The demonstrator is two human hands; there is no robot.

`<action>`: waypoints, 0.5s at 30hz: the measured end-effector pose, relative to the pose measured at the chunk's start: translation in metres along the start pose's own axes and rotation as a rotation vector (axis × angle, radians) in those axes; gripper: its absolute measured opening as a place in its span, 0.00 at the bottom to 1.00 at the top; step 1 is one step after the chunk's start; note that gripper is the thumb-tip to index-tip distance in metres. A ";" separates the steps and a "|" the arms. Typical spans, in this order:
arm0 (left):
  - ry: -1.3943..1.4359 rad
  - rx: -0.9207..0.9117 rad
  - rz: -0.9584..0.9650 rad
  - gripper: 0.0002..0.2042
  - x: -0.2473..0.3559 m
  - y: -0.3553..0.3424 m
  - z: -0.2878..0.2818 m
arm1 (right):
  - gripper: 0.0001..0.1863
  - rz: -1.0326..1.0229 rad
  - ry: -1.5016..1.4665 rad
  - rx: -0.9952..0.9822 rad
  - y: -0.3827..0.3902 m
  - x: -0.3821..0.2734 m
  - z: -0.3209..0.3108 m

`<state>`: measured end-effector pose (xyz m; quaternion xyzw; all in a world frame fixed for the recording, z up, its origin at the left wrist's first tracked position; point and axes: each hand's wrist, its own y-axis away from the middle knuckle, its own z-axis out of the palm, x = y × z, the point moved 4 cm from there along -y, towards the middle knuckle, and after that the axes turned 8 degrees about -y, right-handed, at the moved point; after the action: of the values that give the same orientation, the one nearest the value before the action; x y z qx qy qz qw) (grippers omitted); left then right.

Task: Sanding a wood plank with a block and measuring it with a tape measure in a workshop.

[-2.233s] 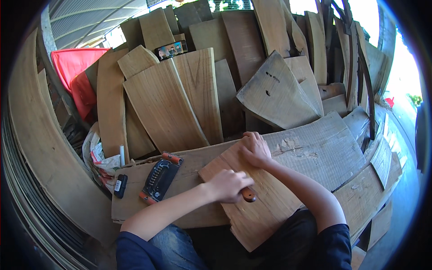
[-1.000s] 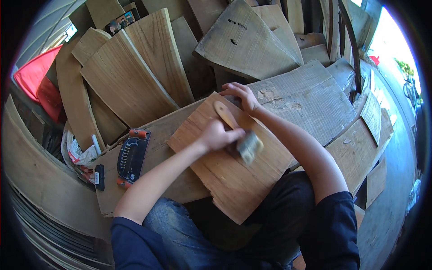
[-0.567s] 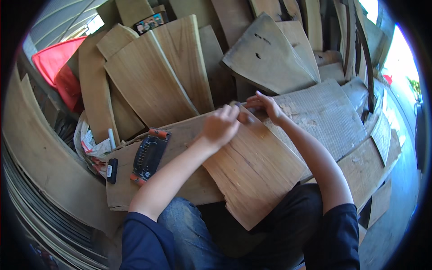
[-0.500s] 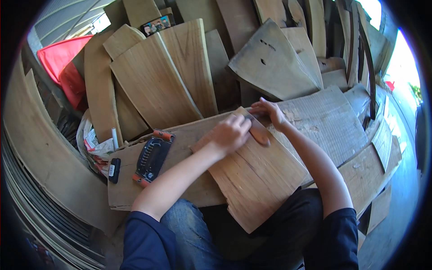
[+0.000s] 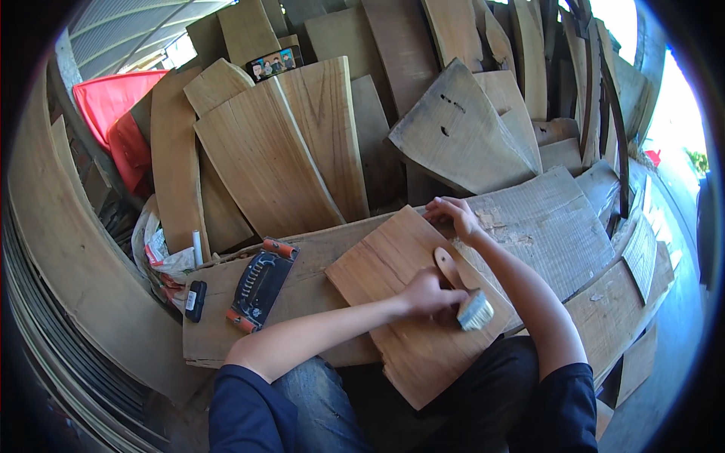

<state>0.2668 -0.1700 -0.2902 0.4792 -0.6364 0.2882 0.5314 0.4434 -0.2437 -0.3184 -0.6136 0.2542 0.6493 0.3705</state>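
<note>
Bright daylight shows at right above a grey floor, corrugated roofing at upper left.

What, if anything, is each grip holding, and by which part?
The left grip holds a brush by the handle near the bristles; the right grip is beside the board, any hold there unclear.

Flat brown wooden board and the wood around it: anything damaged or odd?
The board has a jagged notch in its lower-left edge, breaking an otherwise smooth line. Beside it, the rough grey wooden plank bears pale, torn-looking patches marring its surface.
</note>
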 end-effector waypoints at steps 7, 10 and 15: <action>-0.718 0.831 0.298 0.07 0.017 0.002 -0.105 | 0.23 0.011 0.061 0.037 0.000 0.002 -0.003; -1.032 0.833 0.499 0.09 0.022 0.018 -0.121 | 0.21 0.004 0.047 0.022 0.000 0.000 -0.001; -1.426 0.362 0.716 0.14 0.008 0.016 -0.079 | 0.19 0.014 0.011 0.029 0.000 0.003 0.002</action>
<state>0.2843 -0.0976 -0.2593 0.3937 -0.8794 0.1645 -0.2111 0.4424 -0.2413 -0.3210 -0.6099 0.2701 0.6447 0.3734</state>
